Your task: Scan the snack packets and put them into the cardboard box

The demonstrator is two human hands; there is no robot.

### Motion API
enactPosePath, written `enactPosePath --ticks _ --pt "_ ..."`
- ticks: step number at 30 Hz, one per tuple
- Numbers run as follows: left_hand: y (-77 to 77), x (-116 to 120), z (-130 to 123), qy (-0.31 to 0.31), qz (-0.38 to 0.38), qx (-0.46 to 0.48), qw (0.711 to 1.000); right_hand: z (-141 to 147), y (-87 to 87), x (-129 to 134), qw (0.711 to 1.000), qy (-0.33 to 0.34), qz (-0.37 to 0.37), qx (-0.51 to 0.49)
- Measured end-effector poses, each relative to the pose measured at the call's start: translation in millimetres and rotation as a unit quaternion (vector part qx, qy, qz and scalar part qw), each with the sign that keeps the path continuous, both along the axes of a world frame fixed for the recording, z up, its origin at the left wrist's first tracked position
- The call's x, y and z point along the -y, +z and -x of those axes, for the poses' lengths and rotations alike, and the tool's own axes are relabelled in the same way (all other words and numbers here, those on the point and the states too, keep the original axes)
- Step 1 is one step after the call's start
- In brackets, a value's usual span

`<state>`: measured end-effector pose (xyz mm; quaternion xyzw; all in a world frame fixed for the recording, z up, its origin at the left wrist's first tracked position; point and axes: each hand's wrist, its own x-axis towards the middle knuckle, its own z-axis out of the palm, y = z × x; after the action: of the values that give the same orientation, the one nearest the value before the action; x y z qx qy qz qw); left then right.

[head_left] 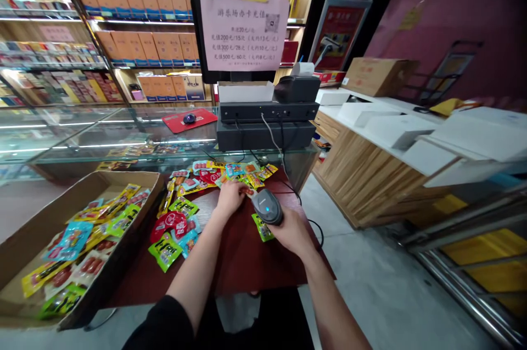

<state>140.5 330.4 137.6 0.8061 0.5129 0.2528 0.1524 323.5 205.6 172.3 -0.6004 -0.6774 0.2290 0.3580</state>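
My right hand [293, 231] is wrapped round the handle of a dark grey barcode scanner [267, 204], which shows a small blue light on top. Its head points at a small snack packet [249, 192] pinched in the fingers of my left hand [230, 195]; most of the packet is hidden. Beyond my left hand spreads a pile of colourful snack packets [200, 166]. A green packet [262, 227] lies beside the scanner, partly behind my right hand. Left of my left forearm are a red round packet [169, 225] and a green packet [165, 252] on the dark red table [239, 267].
An open cardboard box [135, 174] with several snack packets stands at the left. Behind the table are a glass counter [135, 133], a monitor with a pink paper sign [245, 32] and a receipt printer [297, 88]. A cable [293, 190] hangs at the table's right side.
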Motion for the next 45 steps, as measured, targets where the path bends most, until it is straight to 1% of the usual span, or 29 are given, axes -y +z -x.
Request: enactPosePath --ticks 4,6,8,11,14,16,19,21,24,26,27,33,37,41,45 --pt "12.3 7.8 27.6 0.057 0.038 0.134 0.989 8.7 0.3 5.0 1.0 0.013 -0.004 0.012" --pt "19.0 16.1 45.2 0.077 0.056 0.175 0.98 18.1 1.0 6.9 0.999 0.026 -0.005 0.018" --pt "24.1 25.9 64.0 0.092 0.06 0.198 0.974 31.2 2.8 8.2 0.999 0.042 -0.002 0.023" --pt "27.2 39.3 93.5 0.104 0.074 0.229 0.965 55.1 7.2 9.6 0.997 0.069 -0.002 0.029" --pt "28.1 50.9 123.6 0.099 0.101 0.253 0.957 79.8 11.2 10.5 0.995 0.09 -0.004 0.049" --pt "30.1 59.8 142.1 0.092 0.104 0.259 0.956 95.0 11.9 10.7 0.993 0.105 -0.006 0.054" --pt "35.2 76.3 164.5 0.086 0.098 0.265 0.955 114.1 10.5 10.9 0.991 0.127 -0.006 0.033" --pt "38.1 87.5 175.1 0.088 0.107 0.272 0.952 123.9 9.1 11.6 0.99 0.137 -0.003 0.017" --pt "39.2 100.0 185.3 0.14 0.113 0.292 0.939 133.8 8.0 13.2 0.988 0.156 0.005 -0.002" --pt "38.3 104.3 189.2 0.177 0.104 0.303 0.931 137.7 7.8 14.3 0.985 0.17 0.015 -0.013" --pt "37.7 105.3 190.5 0.187 0.099 0.303 0.929 138.9 7.7 14.6 0.984 0.175 0.018 -0.018" --pt "33.7 103.8 192.4 0.185 0.113 0.257 0.942 139.3 4.1 13.2 0.984 0.174 0.022 -0.008" --pt "32.8 102.8 192.3 0.192 0.099 0.235 0.948 137.9 -0.4 11.2 0.985 0.171 0.016 -0.002" --pt "32.8 102.9 193.0 0.194 0.1 0.241 0.946 138.1 -2.8 10.4 0.986 0.168 0.016 0.0" --pt "32.8 102.9 194.3 0.191 0.098 0.242 0.946 138.9 -0.9 11.2 0.984 0.175 0.016 -0.007"
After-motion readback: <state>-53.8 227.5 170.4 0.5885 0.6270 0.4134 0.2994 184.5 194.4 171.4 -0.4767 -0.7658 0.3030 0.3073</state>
